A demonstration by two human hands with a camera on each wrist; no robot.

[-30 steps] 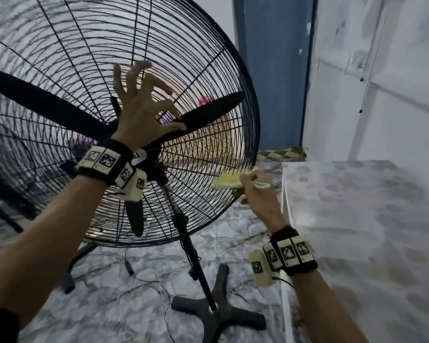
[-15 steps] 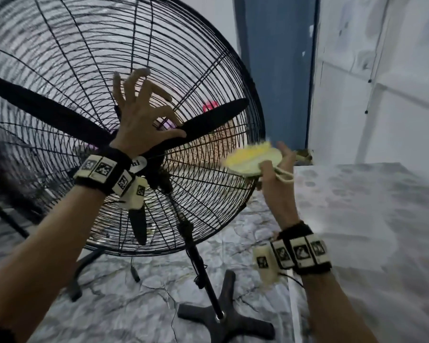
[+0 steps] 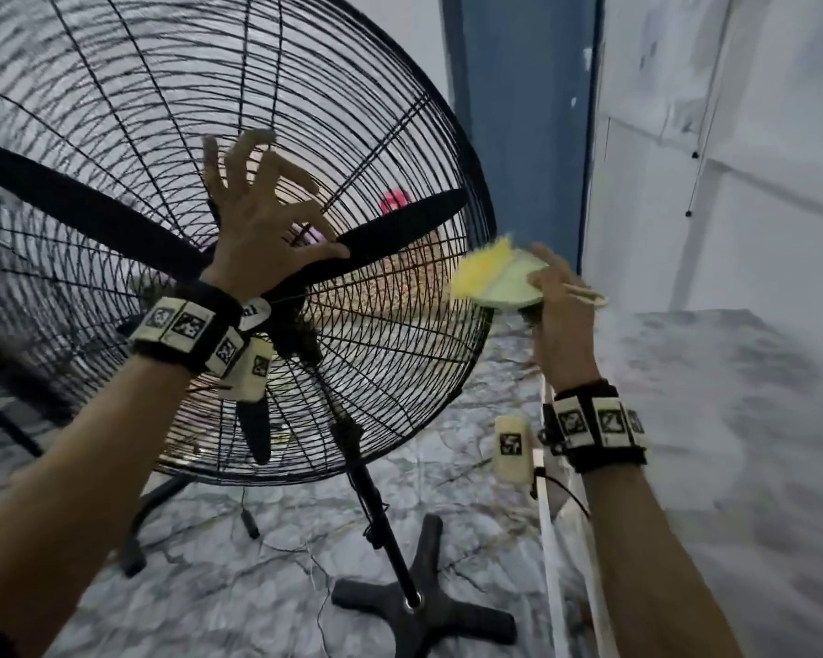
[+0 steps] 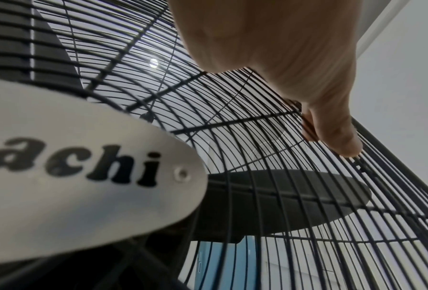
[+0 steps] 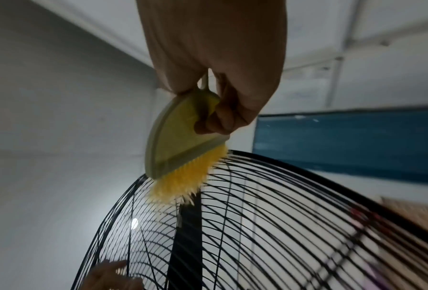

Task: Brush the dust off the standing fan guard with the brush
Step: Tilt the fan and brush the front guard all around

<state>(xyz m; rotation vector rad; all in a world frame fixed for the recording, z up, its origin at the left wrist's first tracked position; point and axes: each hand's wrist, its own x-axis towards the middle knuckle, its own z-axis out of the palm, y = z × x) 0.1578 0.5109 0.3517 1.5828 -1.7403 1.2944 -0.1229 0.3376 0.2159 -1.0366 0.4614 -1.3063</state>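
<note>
Head view: the right hand [image 3: 559,301], gripping the brush [image 3: 497,277], has risen to the fan guard [image 3: 305,135] rim at centre right; the left hand [image 3: 262,220], fingers spread, braces the wires. Right wrist view: bristles touch the rim, so brushing resumes.

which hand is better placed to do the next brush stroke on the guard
The right hand: it already grips the brush, bristles at the fan guard's outer rim. The left hand holds no tool; its spread fingers rest on the guard near the centre, apparently steadying it.
</note>
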